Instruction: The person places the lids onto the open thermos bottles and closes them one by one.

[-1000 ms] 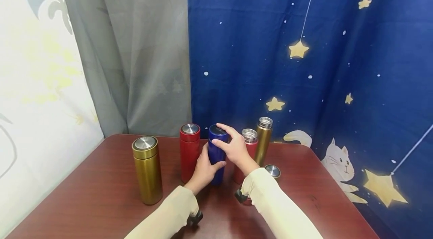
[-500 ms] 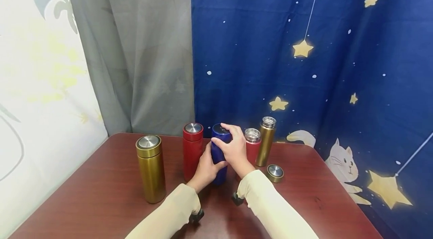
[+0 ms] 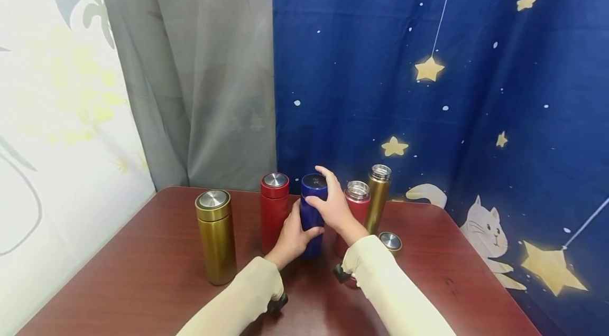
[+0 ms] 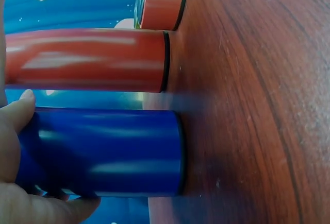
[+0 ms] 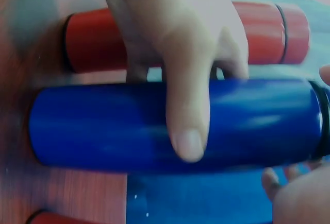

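Observation:
A blue thermos [image 3: 311,246] stands upright on the table, its dark-topped lid [image 3: 314,182] on. My left hand [image 3: 292,238] grips the body from the left, and the right wrist view shows that thumb lying across the blue side. My right hand [image 3: 337,209] is at the lid with its thumb against the near edge and its index finger raised above the top. Several of its fingertips [image 5: 270,178] show around the lid end in the right wrist view. How firmly it holds the lid is partly hidden.
A closed red thermos [image 3: 273,220] stands left of the blue one, and a closed gold thermos [image 3: 218,251] farther left. Right stand an uncapped red thermos [image 3: 361,210] and an uncapped gold thermos [image 3: 378,201]. A gold lid [image 3: 390,241] and a red lid [image 3: 351,283] lie nearby.
My right index finger has lifted from the lid's top and the right hand has turned slightly. My left hand keeps its grip. The whole view has shifted a little.

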Tool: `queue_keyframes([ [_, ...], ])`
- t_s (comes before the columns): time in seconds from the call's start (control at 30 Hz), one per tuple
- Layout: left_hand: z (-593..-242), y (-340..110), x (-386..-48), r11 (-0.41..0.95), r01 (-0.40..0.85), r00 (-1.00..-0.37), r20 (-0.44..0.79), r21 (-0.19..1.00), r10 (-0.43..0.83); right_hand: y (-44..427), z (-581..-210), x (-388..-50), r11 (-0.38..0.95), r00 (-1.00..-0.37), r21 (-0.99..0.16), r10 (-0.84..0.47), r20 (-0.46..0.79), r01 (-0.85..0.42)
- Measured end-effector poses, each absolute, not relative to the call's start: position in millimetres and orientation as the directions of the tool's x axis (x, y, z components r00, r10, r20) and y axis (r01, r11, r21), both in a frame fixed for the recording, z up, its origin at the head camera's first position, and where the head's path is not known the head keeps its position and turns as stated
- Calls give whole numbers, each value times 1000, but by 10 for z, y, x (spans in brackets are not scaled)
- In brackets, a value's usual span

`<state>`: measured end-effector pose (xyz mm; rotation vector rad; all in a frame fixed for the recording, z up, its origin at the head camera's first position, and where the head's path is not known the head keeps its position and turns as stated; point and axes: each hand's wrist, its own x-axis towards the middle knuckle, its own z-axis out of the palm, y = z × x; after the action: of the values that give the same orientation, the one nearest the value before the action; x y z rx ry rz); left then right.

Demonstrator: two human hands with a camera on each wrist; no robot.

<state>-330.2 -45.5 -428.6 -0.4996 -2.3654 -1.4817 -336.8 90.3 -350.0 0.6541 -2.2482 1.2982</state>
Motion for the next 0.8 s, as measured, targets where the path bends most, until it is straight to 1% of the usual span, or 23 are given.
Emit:
queue_keyframes([
  [0.03, -4289, -454, -3303, 405, 444, -894, 428, 799, 134, 936, -3499, -3364, 412, -781, -673, -195, 593, -614],
  [0.1, -4297, -453, -3310, 408, 450, -891, 433, 794, 137, 989, -3500, -3369, 400, -773, -667, -227, 592, -628],
  [0.27, -4321, -453, -3327, 412, 455, -888, 439, 789, 138, 1030, -3495, -3378, 450, -751, -615, -243, 614, -648],
  [0.43, -4329, -466, -3341, 413, 464, -883, 447, 784, 144, 1010, -3491, -3373, 497, -755, -598, -204, 623, -628],
  [0.63, -4330, -473, -3341, 419, 471, -876, 465, 776, 125, 960, -3507, -3353, 590, -758, -559, -146, 635, -583],
  [0.8, -4330, -464, -3341, 415, 469, -879, 459, 780, 130, 908, -3516, -3323, 609, -746, -560, -79, 661, -561],
])
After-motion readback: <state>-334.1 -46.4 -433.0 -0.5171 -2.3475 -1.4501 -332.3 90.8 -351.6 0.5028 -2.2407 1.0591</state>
